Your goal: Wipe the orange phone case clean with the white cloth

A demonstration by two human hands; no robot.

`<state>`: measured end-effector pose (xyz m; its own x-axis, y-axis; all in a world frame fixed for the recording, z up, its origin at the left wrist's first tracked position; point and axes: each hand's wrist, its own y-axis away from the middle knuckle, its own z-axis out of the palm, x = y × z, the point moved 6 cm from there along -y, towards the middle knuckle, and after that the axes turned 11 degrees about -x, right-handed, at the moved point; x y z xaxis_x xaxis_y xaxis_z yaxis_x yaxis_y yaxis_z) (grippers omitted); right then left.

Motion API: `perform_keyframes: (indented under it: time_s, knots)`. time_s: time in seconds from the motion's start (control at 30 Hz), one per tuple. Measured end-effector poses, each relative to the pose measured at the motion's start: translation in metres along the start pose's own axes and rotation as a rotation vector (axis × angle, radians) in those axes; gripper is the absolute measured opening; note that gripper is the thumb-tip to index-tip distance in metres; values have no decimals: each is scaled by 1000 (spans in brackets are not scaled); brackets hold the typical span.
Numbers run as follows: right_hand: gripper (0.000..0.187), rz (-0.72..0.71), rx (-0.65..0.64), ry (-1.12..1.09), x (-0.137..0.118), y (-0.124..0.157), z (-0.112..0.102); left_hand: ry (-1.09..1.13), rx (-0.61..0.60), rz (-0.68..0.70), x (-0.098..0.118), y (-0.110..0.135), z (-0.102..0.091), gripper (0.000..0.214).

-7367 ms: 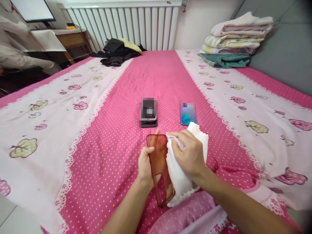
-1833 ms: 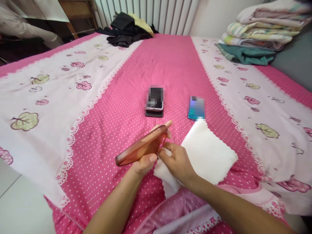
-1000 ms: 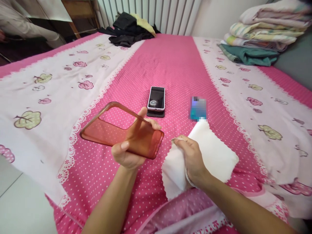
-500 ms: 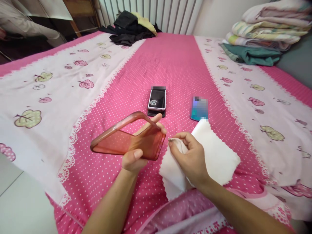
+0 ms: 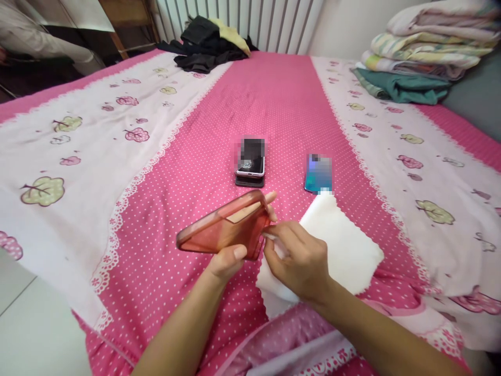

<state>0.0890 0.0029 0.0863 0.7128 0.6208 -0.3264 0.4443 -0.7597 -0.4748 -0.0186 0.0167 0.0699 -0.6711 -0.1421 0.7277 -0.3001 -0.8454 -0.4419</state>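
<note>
A see-through red phone case [image 5: 238,230] is held tilted in my left hand [image 5: 229,261], thumb on the near edge and fingers behind it. My right hand [image 5: 299,258] pinches a bunched part of a white cleaning cloth [image 5: 348,245]. Its fingertips are against the right end of the case, near the cut-outs there. The rest of the cloth hangs below the hand and spreads to the right, with zigzag edges. Past the case lies a dark-screened phone [image 5: 250,164] on top of another dark flat thing. A blue-green phone [image 5: 318,180] lies just beyond the cloth's far corner.
The bed has a pink dotted sheet [image 5: 274,99] with white printed side bands. Dark and yellow clothes [image 5: 207,44] are heaped at the far end by a radiator [image 5: 250,23]. Folded bedding [image 5: 426,57] is stacked far right. A person's pale-clothed leg [image 5: 50,42] shows at upper left.
My left hand has moved the case right and slightly down, turning it. My right hand has moved slightly left, bringing the bunched cloth to the case's end.
</note>
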Motion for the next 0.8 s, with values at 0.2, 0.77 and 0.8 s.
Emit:
perform_keyframes:
  time_s: [0.2,0.77,0.8]
  knots:
    - [19,-107,-112,27,-10,-1,5,-48,40,11,5,1,-3,67]
    - [22,61,-465,-435,-4,0,28,-198,79,56,-7,7,-14,56]
    - [21,100,-512,-470,-2,-1,30,-170,106,56,-10,7,-15,54]
